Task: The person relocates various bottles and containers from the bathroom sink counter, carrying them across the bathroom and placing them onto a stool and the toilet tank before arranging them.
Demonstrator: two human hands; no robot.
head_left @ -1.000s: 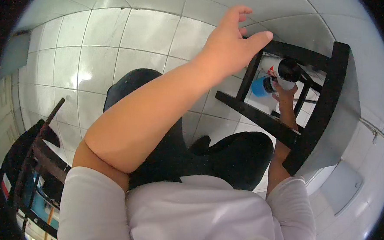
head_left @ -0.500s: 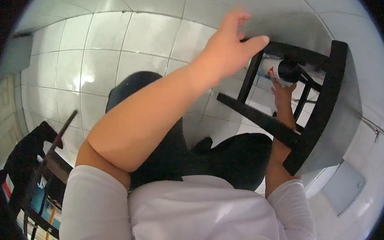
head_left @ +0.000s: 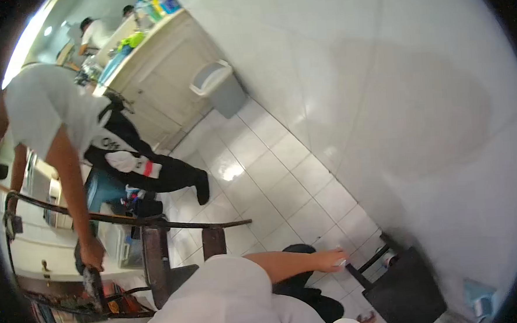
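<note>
At my far left the lens's dark rim cuts off a bent co-worker [head_left: 54, 108], whose head I can't see whole; one fist is closed about a dark part of a thin, rusty-looking metal frame [head_left: 174, 222], though what that part is I can't make out. Behind, a pale panelled cabinet [head_left: 155, 79] carries a bright clutter too small and jumbled for me to sort. Right of it stands a smooth grey bin [head_left: 225, 90] with a paler rim, on glossy square floor tiles [head_left: 259, 179].

The wearer's white, softly creased sleeve [head_left: 236, 288] hides much of the lower middle. From it the left hand [head_left: 332, 260] reaches to the leg end of a black stool [head_left: 408, 288]; something pale shows at the fingertips, and I can't tell whether they pinch it. The right hand [head_left: 367, 319] is mostly hidden beside the stool's flat, matt seat, so its grip I can't read either. A small pale container [head_left: 388, 260] peeks out among the stool's straight legs, largely covered by the seat. A blurred bluish object [head_left: 480, 296] sits farther right, below the smooth pale wall [head_left: 430, 100].
</note>
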